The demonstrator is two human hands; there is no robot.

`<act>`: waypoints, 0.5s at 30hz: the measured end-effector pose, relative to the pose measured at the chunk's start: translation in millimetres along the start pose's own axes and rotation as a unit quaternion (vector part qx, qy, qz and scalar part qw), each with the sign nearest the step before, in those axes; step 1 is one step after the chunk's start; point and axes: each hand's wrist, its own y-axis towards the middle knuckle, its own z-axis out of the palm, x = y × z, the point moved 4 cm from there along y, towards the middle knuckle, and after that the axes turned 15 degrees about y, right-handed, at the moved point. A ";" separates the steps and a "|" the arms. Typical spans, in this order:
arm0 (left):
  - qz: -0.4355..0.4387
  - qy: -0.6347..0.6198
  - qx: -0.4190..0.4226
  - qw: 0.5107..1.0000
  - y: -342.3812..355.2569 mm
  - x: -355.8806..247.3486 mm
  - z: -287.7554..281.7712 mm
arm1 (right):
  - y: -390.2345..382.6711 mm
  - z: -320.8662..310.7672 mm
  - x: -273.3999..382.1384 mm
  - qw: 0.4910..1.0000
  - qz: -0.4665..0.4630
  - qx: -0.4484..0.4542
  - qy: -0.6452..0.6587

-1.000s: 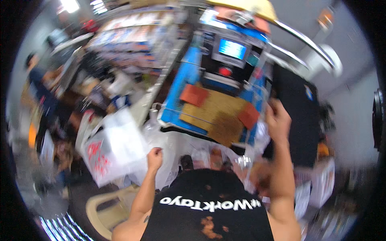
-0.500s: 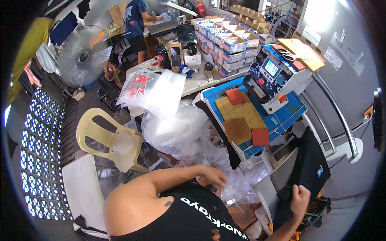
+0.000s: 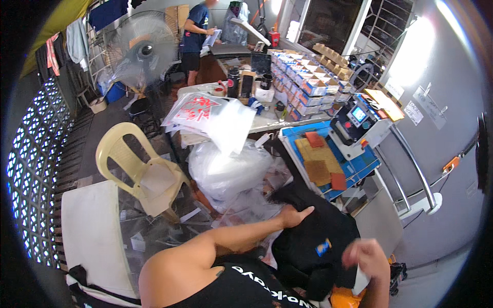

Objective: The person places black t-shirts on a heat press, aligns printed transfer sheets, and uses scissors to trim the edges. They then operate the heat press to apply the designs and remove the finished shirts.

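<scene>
A black garment with a small blue-and-yellow emblem hangs in front of me, spread between my arms. My left hand grips its upper left part, thumb on top and the other fingers hidden by the cloth. Beside the garment's right edge is my right hand, its fingers bent and smeared by motion; whether it touches the cloth is unclear. Beyond the garment stands a heat press with a lit screen. Tan and reddish pads lie on its blue bed.
A large clear plastic bag bulges below a table with printed transparent sheets. A cream plastic chair and a white board are at left. Stacked small boxes, a running fan and another person are farther back.
The garment has moved left, off the press's right side, and is spread out before me. My left hand has taken hold of it. The right hand has shifted slightly, and the view has tilted up.
</scene>
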 end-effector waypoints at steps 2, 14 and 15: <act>0.169 0.065 0.111 0.977 -21.8 -35.2 -36.7 | 37.2 -3.3 -37.2 0.981 0.056 -0.150 0.106; 0.244 0.342 0.043 0.907 -103.4 -22.5 -194.3 | 87.4 159.5 -32.8 0.968 -0.047 0.128 -0.209; 0.206 0.340 0.096 0.912 -100.2 3.0 -187.4 | 79.5 169.6 -17.6 0.957 -0.128 0.155 -0.208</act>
